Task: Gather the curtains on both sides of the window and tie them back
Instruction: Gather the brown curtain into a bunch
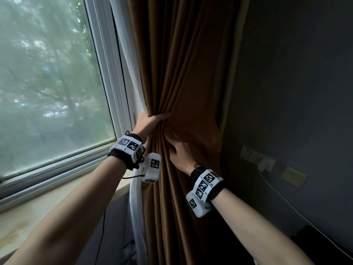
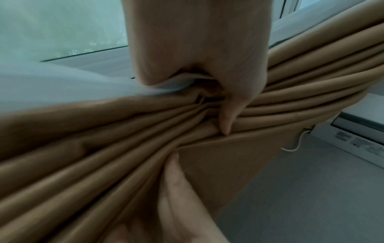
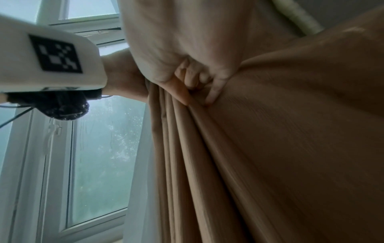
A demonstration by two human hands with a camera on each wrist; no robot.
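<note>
Two bare forearms reach up from below, each strapped with a white block printed in black squares. Her or his left hand (image 1: pixel 150 121) is wrapped around the brown curtain (image 1: pixel 183 64), fingers curled over the gathered pleats and thumb pressed into the bunch, so the cloth is squeezed to a narrow waist there. Just below it the right hand (image 1: pixel 179 153) pinches more folds between curled fingers (image 3: pixel 216 88) and thumb. Hanging upright, the curtain runs top to bottom, fanning out above and below the grip. It is a heavy, matte tan-brown fabric in deep lengthwise pleats. A white sheer (image 1: pixel 135 197) hangs against its window-side edge and is caught in the left hand's hold as well. Glass and the white window frame (image 1: pixel 114 77) lie to the left, the pale sill (image 1: pixel 38 217) below, and a dark grey wall (image 1: pixel 296 73) close on the right, carrying a socket (image 1: pixel 256 157) with a white cable (image 1: pixel 286 201) trailing down.
</note>
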